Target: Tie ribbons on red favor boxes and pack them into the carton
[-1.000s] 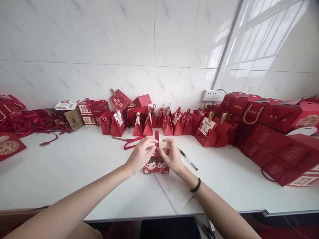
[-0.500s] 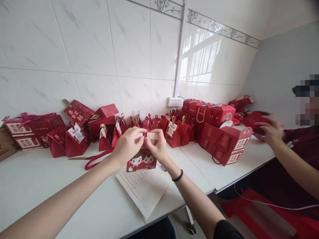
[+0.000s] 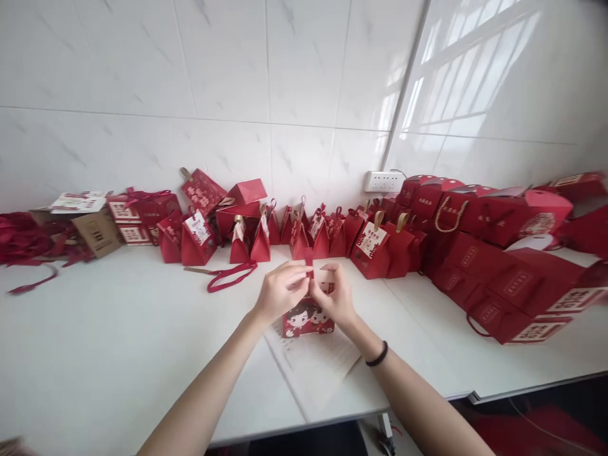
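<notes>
A small red gift box [image 3: 308,321] with two cartoon figures on its front stands on a printed paper sheet [image 3: 323,373] in front of me. Above its top, a short red ribbon [image 3: 309,258] sticks up between my hands. My left hand [image 3: 284,290] is closed, its fingers pinching the ribbon from the left. From the other side, my right hand [image 3: 336,294], below a black wristband [image 3: 378,354], pinches at the ribbon's lower part. A pale tag or panel shows behind the right fingers. The exact hold of the fingertips is partly hidden.
Several small red gift boxes [image 3: 319,234] line the wall. Larger red boxes [image 3: 503,288] are stacked on the right. A loose ribbon loop [image 3: 232,276] lies left of my hands. At far left stand a cardboard box [image 3: 97,233] and a red ribbon heap [image 3: 19,237].
My view has turned left, so the co-worker at the right has left the picture and the cardboard box shows more fully. Both hands stay pinched at the top of the small gift box.
</notes>
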The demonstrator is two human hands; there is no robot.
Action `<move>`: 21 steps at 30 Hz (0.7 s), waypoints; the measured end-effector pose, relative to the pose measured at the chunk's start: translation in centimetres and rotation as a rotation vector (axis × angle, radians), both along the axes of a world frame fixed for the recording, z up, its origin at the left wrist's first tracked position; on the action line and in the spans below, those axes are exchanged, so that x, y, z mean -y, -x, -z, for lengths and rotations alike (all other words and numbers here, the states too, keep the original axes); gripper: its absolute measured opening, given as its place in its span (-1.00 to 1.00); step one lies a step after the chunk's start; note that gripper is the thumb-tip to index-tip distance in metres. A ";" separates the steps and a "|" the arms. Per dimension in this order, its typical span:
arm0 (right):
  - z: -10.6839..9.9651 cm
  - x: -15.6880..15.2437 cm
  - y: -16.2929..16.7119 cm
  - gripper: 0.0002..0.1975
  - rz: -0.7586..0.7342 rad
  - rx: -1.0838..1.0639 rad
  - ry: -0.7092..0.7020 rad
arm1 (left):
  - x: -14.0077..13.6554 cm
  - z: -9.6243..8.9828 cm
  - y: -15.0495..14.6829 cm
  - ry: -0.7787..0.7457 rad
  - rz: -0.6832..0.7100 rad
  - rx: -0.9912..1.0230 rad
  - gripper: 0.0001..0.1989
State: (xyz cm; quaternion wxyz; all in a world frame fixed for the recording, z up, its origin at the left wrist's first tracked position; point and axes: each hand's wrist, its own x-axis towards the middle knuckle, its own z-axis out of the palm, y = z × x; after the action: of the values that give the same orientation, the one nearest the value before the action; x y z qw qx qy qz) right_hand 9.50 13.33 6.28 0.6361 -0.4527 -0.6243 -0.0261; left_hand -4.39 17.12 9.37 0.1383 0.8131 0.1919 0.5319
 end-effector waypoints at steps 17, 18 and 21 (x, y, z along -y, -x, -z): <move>0.5 -0.5 0.0 -0.89 0.103 0.199 -0.253 | 0.7 0.1 0.0 0.372 0.043 0.132 -0.83; 0.5 -0.5 0.0 -0.89 0.101 0.201 -0.251 | 0.8 0.1 -0.1 0.368 0.049 0.132 -0.83; 0.5 -0.3 -0.1 -0.93 0.070 0.186 -0.232 | 1.1 0.2 -0.1 0.409 0.078 0.141 -0.81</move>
State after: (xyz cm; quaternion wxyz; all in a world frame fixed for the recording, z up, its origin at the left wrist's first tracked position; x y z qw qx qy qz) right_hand 9.58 13.65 5.76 0.6222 -0.3934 -0.6571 -0.1621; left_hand -4.28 16.03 9.19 0.3339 0.7357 0.2540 0.5318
